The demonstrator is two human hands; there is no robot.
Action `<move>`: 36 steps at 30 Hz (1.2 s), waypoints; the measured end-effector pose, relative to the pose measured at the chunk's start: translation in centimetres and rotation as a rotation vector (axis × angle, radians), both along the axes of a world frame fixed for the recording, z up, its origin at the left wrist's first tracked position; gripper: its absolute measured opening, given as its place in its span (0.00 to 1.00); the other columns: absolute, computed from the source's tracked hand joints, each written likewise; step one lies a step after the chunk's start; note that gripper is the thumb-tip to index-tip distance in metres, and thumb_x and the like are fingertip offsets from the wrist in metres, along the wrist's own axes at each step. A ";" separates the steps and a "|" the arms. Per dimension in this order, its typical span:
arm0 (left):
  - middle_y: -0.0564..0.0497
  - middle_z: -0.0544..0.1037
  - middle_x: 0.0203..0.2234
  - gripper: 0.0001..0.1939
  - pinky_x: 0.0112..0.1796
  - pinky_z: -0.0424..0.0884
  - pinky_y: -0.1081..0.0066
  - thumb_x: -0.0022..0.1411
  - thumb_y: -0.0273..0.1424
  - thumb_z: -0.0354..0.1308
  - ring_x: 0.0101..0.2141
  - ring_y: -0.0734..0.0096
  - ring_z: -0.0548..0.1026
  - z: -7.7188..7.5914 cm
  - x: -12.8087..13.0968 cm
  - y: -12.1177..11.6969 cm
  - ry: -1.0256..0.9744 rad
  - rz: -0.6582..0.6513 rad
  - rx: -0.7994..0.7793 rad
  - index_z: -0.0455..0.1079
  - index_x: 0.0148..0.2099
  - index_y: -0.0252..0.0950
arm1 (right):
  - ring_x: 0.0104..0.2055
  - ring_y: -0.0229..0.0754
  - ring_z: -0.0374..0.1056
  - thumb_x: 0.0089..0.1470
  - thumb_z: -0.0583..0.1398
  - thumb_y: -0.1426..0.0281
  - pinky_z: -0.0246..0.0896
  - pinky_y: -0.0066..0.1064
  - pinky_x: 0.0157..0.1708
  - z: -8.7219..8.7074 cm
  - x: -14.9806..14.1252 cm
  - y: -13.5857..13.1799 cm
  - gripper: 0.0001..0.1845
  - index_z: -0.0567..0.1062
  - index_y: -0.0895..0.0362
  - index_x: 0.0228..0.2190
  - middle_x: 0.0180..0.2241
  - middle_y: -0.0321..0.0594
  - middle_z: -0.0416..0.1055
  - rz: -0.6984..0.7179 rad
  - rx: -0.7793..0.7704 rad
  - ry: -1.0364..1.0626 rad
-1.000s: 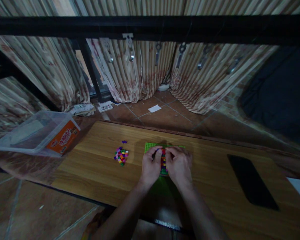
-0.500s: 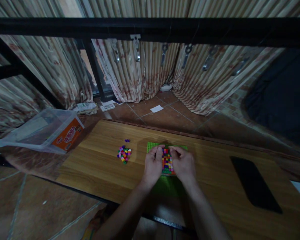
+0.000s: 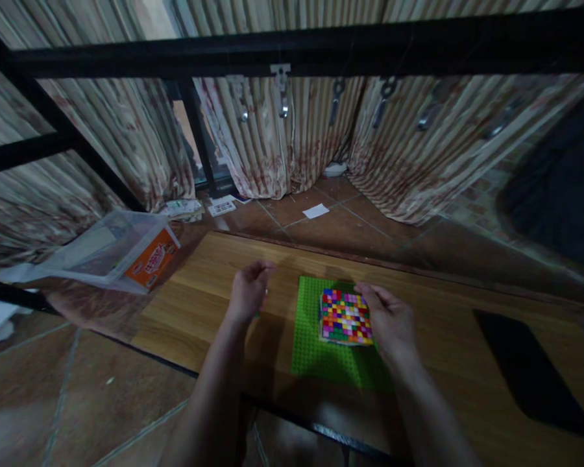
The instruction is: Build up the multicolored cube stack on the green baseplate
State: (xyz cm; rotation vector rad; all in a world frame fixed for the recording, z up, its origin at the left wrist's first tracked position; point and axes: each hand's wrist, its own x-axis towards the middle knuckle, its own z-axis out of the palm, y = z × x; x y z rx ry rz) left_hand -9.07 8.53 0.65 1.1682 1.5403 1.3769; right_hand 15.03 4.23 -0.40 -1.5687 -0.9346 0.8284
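Observation:
A green studded baseplate [image 3: 316, 350] lies flat on the wooden table [image 3: 199, 305]. A square block of many small coloured bricks [image 3: 345, 316] sits on its upper right part. My right hand [image 3: 392, 321] rests against the right side of that block, fingers curved along its edge. My left hand [image 3: 248, 292] has reached left of the plate and hovers with its fingers curled down over the spot where a small pile of loose coloured bricks lay. The hand hides the pile. Whether it holds a brick is hidden.
A clear plastic tub [image 3: 111, 250] with an orange label lies tipped at the table's left end. A flat black object [image 3: 530, 370] lies on the table at the right. Black metal bars [image 3: 292, 48] and striped curtains stand beyond, over a tiled floor with scattered papers.
My left hand left the brick block and moved left to the loose pile. The right hand slid to the block's right side, uncovering the block. The camera view shifted left.

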 end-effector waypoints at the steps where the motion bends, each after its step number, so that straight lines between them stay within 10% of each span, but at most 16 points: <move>1: 0.48 0.81 0.30 0.09 0.36 0.70 0.71 0.50 0.32 0.60 0.34 0.66 0.77 0.0 -1.2 0.2 0.104 -0.042 -0.023 0.76 0.33 0.34 | 0.41 0.51 0.74 0.46 0.62 0.53 0.65 0.42 0.44 -0.1 0.1 0.0 0.20 0.80 0.57 0.32 0.36 0.45 0.80 0.004 0.007 -0.016; 7: 0.48 0.80 0.26 0.11 0.30 0.68 0.72 0.51 0.26 0.55 0.28 0.65 0.76 0.1 -4.8 0.0 0.606 -0.095 -0.164 0.78 0.34 0.35 | 0.42 0.51 0.74 0.45 0.64 0.56 0.65 0.44 0.47 -0.1 0.5 -0.2 0.17 0.81 0.55 0.32 0.36 0.44 0.80 0.004 0.011 -0.030; 21: 0.43 0.78 0.39 0.16 0.48 0.63 0.64 0.52 0.21 0.53 0.43 0.59 0.72 -1.5 -2.1 1.4 0.967 -0.091 -0.064 0.78 0.39 0.39 | 0.43 0.51 0.74 0.46 0.64 0.57 0.65 0.45 0.47 0.0 0.5 -0.3 0.16 0.81 0.55 0.33 0.38 0.44 0.79 0.044 -0.016 -0.034; 30: 0.48 0.79 0.39 0.10 0.43 0.69 0.68 0.60 0.28 0.52 0.39 0.65 0.76 0.1 0.2 0.6 0.830 -0.118 0.079 0.74 0.40 0.39 | 0.40 0.51 0.74 0.45 0.64 0.57 0.65 0.43 0.44 0.6 0.1 -0.3 0.17 0.81 0.56 0.31 0.35 0.45 0.80 0.033 0.019 0.018; 36: 0.50 0.79 0.37 0.07 0.42 0.71 0.71 0.61 0.26 0.54 0.38 0.71 0.77 1.6 4.8 -2.4 0.425 -0.445 0.236 0.73 0.39 0.38 | 0.38 0.48 0.74 0.46 0.63 0.58 0.66 0.39 0.40 0.3 0.1 -0.2 0.15 0.81 0.56 0.31 0.33 0.43 0.80 0.040 0.051 0.042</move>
